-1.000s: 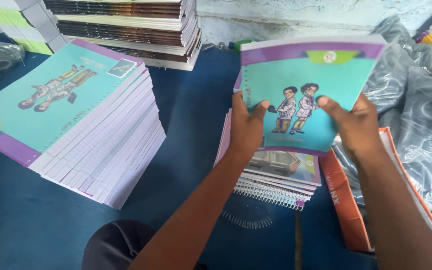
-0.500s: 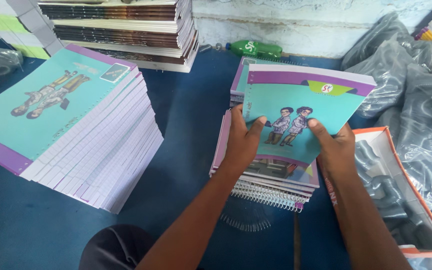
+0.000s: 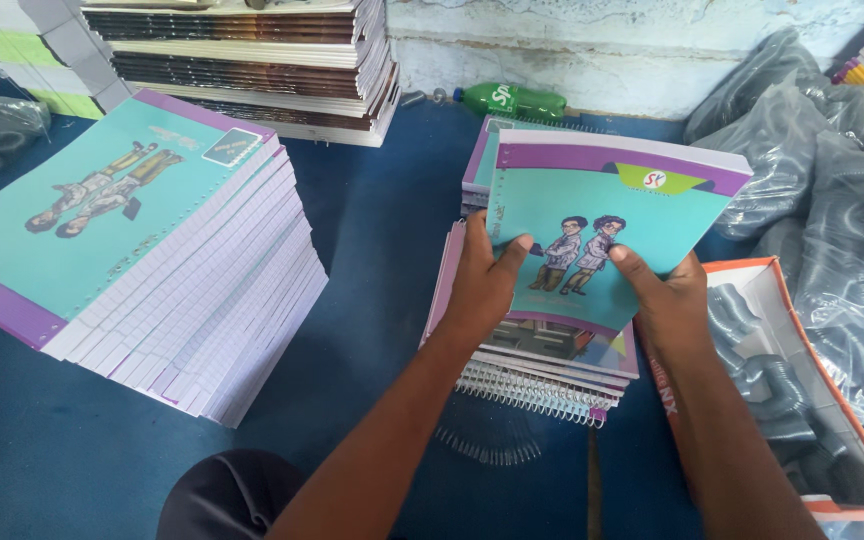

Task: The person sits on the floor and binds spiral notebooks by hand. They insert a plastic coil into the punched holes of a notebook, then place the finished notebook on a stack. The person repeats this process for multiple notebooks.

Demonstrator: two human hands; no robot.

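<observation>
Both my hands hold a teal notebook (image 3: 607,215) with a purple band and two cartoon children on its cover, tilted over a low pile of spiral-bound notebooks (image 3: 542,375). My left hand (image 3: 487,280) grips its lower left edge, thumb on the cover. My right hand (image 3: 662,295) grips the lower right edge. A second short pile of the same notebooks (image 3: 482,165) lies just behind. To the left stands a tall, slanted stack of unbound notebooks (image 3: 152,260) with the same cover.
Dark stacked books (image 3: 252,60) sit at the back by the wall, with a green plastic bottle (image 3: 512,100) lying beside them. Grey plastic bags (image 3: 822,190) and an orange-rimmed box (image 3: 782,350) fill the right side. A loose spiral coil (image 3: 487,440) lies on the blue surface.
The notebook came down from a raised, upright position toward the spiral-bound pile, and both hands lowered with it.
</observation>
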